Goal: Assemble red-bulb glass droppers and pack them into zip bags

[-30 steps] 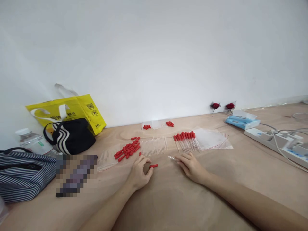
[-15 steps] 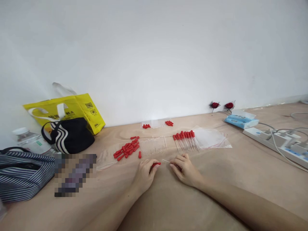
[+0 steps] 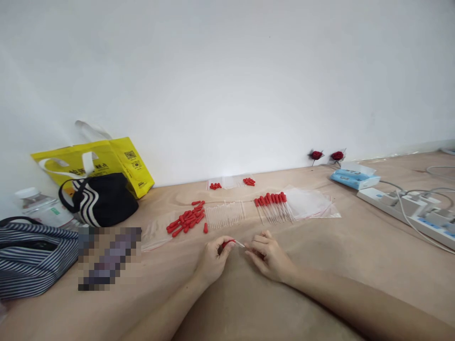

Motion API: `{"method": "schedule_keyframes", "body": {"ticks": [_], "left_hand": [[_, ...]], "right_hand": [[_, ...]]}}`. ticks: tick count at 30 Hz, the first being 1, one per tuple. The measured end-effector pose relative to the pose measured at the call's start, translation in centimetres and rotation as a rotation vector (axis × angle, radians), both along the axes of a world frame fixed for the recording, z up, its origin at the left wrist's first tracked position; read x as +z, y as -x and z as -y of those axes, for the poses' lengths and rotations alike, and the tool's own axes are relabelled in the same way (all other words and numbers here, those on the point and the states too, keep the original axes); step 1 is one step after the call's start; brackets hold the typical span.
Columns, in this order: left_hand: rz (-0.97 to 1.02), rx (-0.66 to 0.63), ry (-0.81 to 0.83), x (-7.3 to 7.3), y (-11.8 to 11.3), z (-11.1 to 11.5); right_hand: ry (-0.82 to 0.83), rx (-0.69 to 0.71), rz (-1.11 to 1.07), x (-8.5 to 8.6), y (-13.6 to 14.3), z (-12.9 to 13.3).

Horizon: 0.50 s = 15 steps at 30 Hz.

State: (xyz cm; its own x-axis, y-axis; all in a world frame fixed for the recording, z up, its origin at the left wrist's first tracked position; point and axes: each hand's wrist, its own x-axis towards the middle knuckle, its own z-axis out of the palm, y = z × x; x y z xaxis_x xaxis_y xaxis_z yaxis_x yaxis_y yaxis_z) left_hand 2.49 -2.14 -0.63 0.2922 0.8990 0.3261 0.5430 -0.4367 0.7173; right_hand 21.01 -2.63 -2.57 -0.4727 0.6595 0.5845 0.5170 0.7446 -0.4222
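Observation:
My left hand [image 3: 216, 255] pinches a red rubber bulb [image 3: 228, 243], and a thin clear glass tube [image 3: 239, 243] extends from the bulb's right end. My right hand [image 3: 266, 255] is at the tube's other end, its thumb and forefinger slightly apart and not closed on it. Beyond my left hand lies a pile of red bulbs [image 3: 188, 219], with one single bulb [image 3: 205, 228] nearer to me. A row of clear tubes [image 3: 225, 214] lies to its right. Farther right, several tubes with red bulbs on them [image 3: 272, 201] lie side by side.
Clear plastic bags [image 3: 309, 202] lie right of the capped tubes. A yellow bag [image 3: 124, 161], black pouch [image 3: 110, 201], striped bag [image 3: 35, 258] and plastic jar [image 3: 42, 208] stand left. Tissues [image 3: 355, 177] and a power strip [image 3: 377, 201] lie right, near two dark red flowers [image 3: 337, 156].
The glass tube has moved left and now meets the red bulb in my left hand. My right hand has shifted left and loosened from the tube.

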Motion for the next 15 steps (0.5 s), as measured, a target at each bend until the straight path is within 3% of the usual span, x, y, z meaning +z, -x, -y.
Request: {"method": "schedule_keyframes", "body": {"ticks": [7,15], "left_hand": [[-0.181,-0.090,-0.159,-0.1,0.7,-0.2],[-0.302,-0.207,-0.378,-0.2,0.2,0.2]], "right_hand": [[-0.018,0.085,0.131,0.5,-1.0,-1.0],[-0.068,0.041,0.214,0.5,-1.1,-0.8]]}}
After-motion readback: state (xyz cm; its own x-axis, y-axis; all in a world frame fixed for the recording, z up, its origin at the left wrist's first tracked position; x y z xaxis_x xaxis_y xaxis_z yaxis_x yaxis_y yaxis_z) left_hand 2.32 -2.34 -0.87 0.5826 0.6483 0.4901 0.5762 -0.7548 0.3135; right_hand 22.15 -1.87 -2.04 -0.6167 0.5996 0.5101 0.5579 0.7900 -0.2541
